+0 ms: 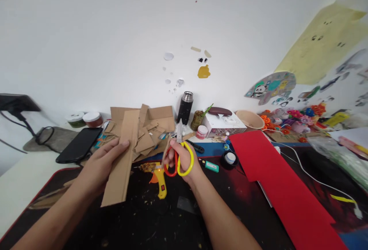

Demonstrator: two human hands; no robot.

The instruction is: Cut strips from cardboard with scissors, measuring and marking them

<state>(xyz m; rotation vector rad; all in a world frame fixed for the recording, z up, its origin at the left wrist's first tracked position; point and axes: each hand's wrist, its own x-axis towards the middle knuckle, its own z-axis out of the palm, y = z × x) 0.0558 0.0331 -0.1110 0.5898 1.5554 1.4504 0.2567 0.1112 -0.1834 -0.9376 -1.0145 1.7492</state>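
Observation:
My left hand (99, 162) pinches a long folded strip of brown cardboard (120, 179) by its left edge, thumb on top, holding it tilted above the dark mat. My right hand (185, 160) is closed around scissors (179, 133) with one red and one yellow handle loop, the blades pointing away from me toward the wall. A thin sliver of cardboard (165, 151) shows beside the right fingers, apparently held by them. Between the two hands a yellow hot glue gun (161, 185) lies on the mat, a small orange light glowing on it.
Behind my hands is an open box (161, 114) of cardboard scraps. A black flask (185, 108) stands against the wall. On the right lie a red sheet (276, 181) and a white cable (322, 183). A black phone (79, 145) rests at left. A green lighter (212, 166) lies mid-mat.

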